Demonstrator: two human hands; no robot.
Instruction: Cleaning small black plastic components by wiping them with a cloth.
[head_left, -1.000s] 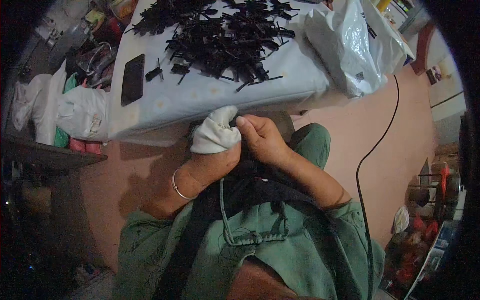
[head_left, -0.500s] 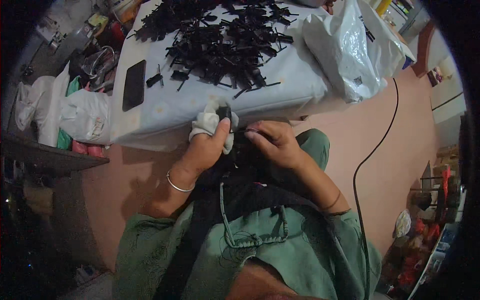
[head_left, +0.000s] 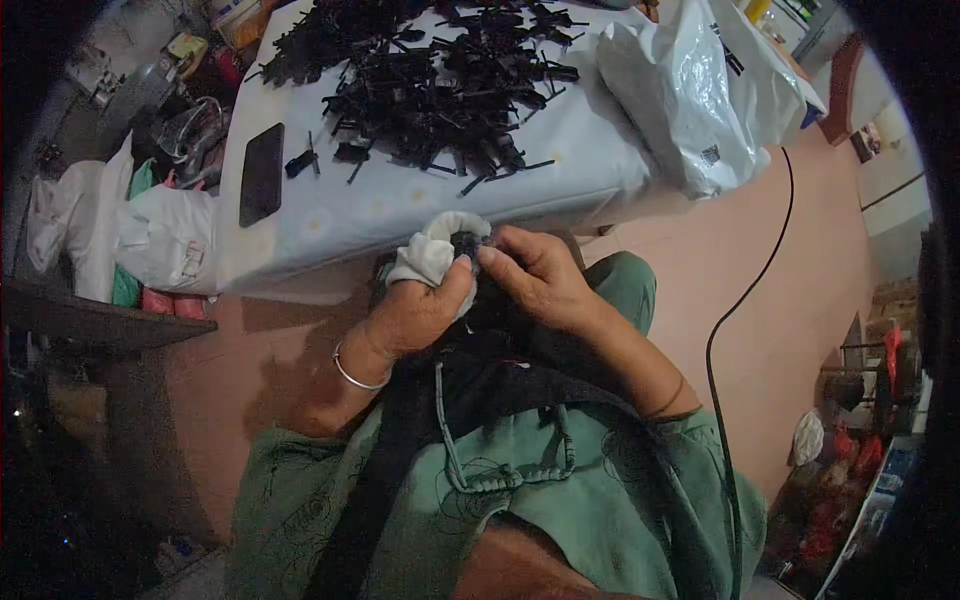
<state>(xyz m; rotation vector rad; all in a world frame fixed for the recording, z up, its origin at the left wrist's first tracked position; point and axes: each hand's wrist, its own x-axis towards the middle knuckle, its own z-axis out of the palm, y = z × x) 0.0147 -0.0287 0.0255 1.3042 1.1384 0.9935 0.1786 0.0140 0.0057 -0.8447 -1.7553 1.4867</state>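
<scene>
A white cloth point(head_left: 425, 258) is bunched in my left hand point(head_left: 418, 312), and a small black plastic part point(head_left: 466, 245) sits against it, with my left thumb pressed on its near side. My right hand point(head_left: 542, 278) meets the part from the right, thumb and forefinger pinched at its edge; the fingertips hide what exactly they grip. Both hands are above my lap, just off the near edge of the table point(head_left: 400, 225). On the table's pale cover lies a big heap of similar black parts point(head_left: 430, 100) with thin stems, and one loose part point(head_left: 301, 163) lies to its left.
A dark phone point(head_left: 262, 175) lies at the table's left side. A white plastic bag point(head_left: 690, 110) stands on the right corner. More bags point(head_left: 165, 240) fill a dark shelf at left. A black cable point(head_left: 712, 345) runs down the right over the pinkish floor.
My right fingers have moved left and closed in on the black part, which was held apart from them before. The cloth now spreads further around the part's far side.
</scene>
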